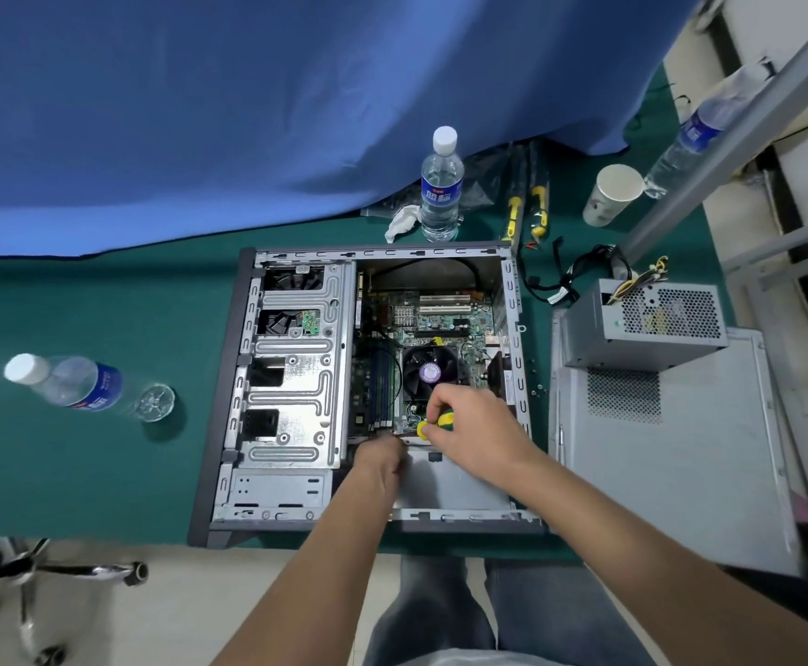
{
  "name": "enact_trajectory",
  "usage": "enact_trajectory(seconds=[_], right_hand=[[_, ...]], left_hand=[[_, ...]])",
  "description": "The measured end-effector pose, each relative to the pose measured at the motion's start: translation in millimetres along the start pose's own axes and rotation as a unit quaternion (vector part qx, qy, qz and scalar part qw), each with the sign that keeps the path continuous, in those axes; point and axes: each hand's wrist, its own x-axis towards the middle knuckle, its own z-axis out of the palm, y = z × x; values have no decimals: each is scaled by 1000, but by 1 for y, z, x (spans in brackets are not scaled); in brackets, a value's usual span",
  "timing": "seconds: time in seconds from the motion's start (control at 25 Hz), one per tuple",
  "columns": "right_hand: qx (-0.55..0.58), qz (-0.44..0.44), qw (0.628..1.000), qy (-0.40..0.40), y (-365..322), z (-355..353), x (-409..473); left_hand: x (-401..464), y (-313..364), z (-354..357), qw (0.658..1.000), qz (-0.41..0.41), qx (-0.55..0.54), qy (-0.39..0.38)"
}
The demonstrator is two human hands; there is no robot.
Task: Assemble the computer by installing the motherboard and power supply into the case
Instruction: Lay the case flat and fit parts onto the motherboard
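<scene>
The open grey computer case (229, 377) lies on its side on the green table. The green motherboard (440, 319) with its black CPU fan (428, 370) sits inside the case. My right hand (474, 425) grips a yellow-green screwdriver (435, 423) upright over the board's near edge. My left hand (380, 466) reaches in beside the screwdriver tip, fingers curled at the board's near corner; what they touch is hidden. The grey power supply (642, 324) with its cable bundle stands outside the case, to the right, on the case's side panel (671, 454).
A water bottle (440, 189) stands behind the case, another bottle (68, 382) lies at left, a third (695, 132) at far right. A paper cup (613, 194), spare screwdrivers (527, 209), loose black cables (556, 281) and small screws (536, 389) lie around. Blue cloth (248, 113) hangs behind.
</scene>
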Motion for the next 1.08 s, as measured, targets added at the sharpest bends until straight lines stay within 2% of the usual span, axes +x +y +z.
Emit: enact_trajectory(seconds=[0.16, 0.36, 0.56, 0.72, 0.92, 1.08], right_hand=[[21, 18, 999, 22, 5, 4, 6], [16, 14, 1000, 21, 8, 7, 9], [-27, -13, 1000, -1, 1, 5, 14], [-71, -36, 997, -17, -6, 3, 20], [-83, -44, 995, -28, -4, 3, 20], [-85, -50, 995, -26, -6, 4, 19]], left_hand=[[10, -1, -1, 998, -24, -54, -16], [10, 0, -1, 997, -35, -70, -22], [12, -2, 3, 997, -39, -60, -3], [13, -3, 4, 992, -82, -99, 6], [5, -3, 6, 990, -88, -114, 12], [5, -2, 5, 994, -58, -91, 2]])
